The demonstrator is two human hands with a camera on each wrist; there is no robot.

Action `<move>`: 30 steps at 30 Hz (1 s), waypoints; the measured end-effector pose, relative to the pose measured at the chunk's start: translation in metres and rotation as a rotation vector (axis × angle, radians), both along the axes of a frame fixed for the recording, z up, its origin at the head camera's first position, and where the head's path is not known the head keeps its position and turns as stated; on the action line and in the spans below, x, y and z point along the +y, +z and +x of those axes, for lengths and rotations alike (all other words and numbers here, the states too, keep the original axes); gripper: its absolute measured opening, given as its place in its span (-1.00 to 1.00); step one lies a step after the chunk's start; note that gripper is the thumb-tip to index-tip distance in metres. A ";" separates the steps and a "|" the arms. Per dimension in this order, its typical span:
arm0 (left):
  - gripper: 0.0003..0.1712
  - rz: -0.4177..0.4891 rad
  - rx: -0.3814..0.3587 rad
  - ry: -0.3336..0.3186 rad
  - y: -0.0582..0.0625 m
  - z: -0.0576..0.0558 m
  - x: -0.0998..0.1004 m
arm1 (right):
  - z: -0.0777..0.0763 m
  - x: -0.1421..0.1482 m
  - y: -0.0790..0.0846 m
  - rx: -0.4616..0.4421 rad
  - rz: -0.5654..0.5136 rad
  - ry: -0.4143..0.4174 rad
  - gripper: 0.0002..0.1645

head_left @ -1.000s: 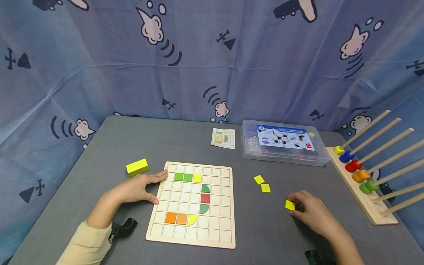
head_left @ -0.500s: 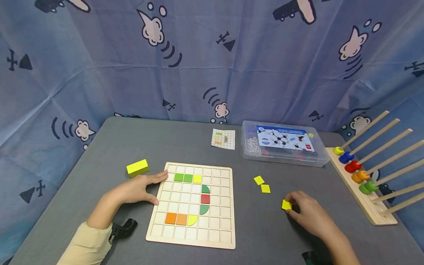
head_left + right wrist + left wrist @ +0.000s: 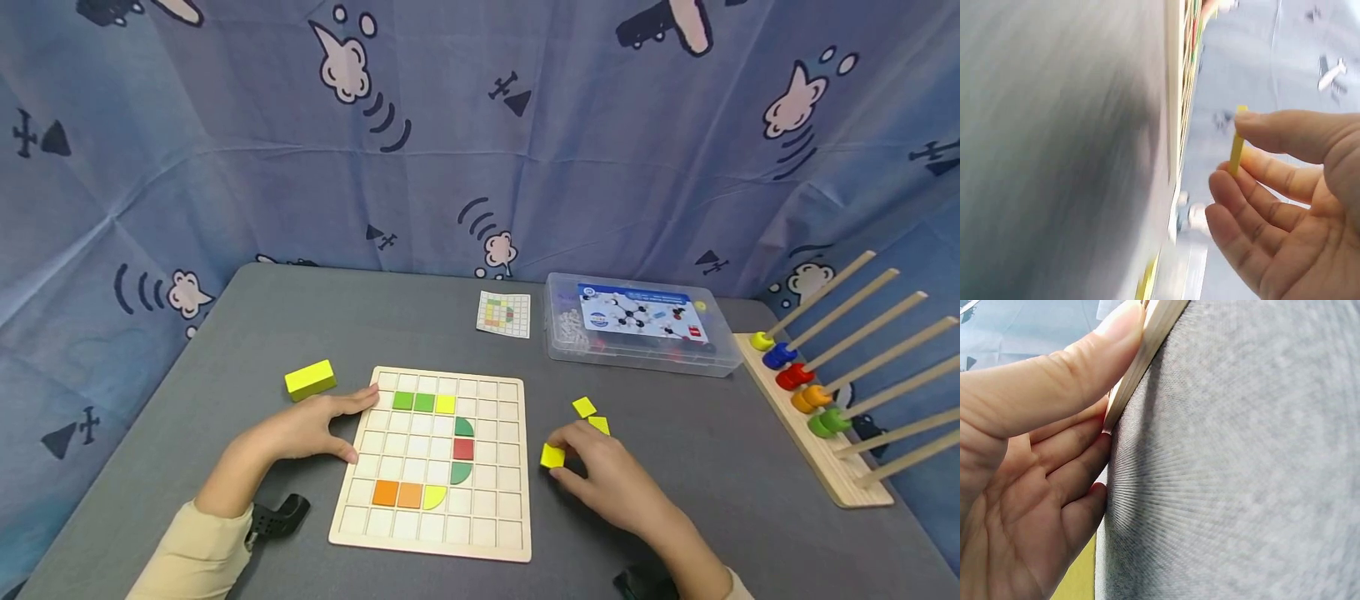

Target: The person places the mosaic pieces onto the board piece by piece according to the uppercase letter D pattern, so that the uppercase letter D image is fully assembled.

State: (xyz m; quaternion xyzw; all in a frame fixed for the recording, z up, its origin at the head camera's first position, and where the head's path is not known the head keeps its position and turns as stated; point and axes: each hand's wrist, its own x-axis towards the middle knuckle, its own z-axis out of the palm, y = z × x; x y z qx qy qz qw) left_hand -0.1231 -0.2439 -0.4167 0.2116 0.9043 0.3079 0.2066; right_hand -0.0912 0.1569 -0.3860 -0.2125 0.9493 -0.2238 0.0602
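Note:
In the head view a wooden grid board (image 3: 495, 554) lies on the table with green, yellow, red and orange tiles in some squares. Against its left edge rests my left hand (image 3: 315, 427), thumb and fingers spread apart; the left wrist view shows the thumb (image 3: 1085, 369) touching the board's rim (image 3: 1141, 362). Just right of the board, my right hand (image 3: 603, 479) pinches a yellow square tile (image 3: 552, 456). The right wrist view shows this thin yellow tile (image 3: 1237, 147) between thumb and fingertips, off the table. Two more yellow tiles (image 3: 583, 407) lie just beyond that hand, one partly covered.
A yellow block (image 3: 311, 380) sits beyond my left hand. Behind the board lies a small pattern card (image 3: 504, 314), with a clear plastic box (image 3: 641, 354) to its right. A wooden peg rack (image 3: 817, 433) with coloured rings stands at the right.
My right hand has moved left with the yellow tile, from the right side of the table to close beside the board. My left hand stays at the board's edge.

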 end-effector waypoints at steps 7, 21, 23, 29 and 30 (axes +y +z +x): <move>0.04 -0.005 0.007 -0.004 -0.001 0.000 0.000 | 0.004 -0.047 -0.004 0.038 -0.065 0.188 -0.68; 0.03 0.015 0.005 0.003 0.000 0.000 -0.001 | 0.011 -0.134 0.000 0.056 -0.012 0.367 -0.72; 0.03 0.013 0.014 -0.002 0.000 0.000 -0.001 | 0.012 -0.142 -0.001 0.056 0.002 0.388 -0.71; 0.03 -0.001 0.036 -0.014 -0.003 -0.001 -0.002 | 0.011 -0.161 -0.003 0.034 0.022 0.424 -0.72; 0.03 -0.001 0.037 -0.016 -0.003 -0.001 -0.002 | 0.010 -0.163 -0.004 0.024 0.023 0.423 -0.72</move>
